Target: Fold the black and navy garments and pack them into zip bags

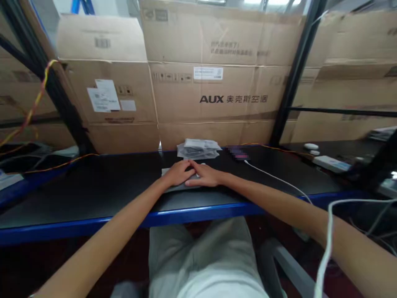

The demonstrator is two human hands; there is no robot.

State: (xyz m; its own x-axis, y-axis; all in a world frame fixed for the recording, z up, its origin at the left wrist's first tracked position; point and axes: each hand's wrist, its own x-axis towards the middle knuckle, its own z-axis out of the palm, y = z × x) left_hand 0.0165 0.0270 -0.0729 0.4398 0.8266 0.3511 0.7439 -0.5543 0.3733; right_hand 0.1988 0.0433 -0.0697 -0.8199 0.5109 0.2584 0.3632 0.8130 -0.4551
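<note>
Both hands lie on a flat grey packet on the black tabletop, near the front edge. My left hand rests palm down on its left part, fingers stretched to the right. My right hand comes in from the other side, with thumb and index finger apart and fingertips meeting the left hand. Neither hand visibly grips the packet, and much of it is hidden under them. Just behind lies a small pile of thin translucent plastic bags.
The black table has a blue front edge. A phone with a white cable lies to the right. Large cardboard sheets stand behind, between black posts. A white power strip sits far right.
</note>
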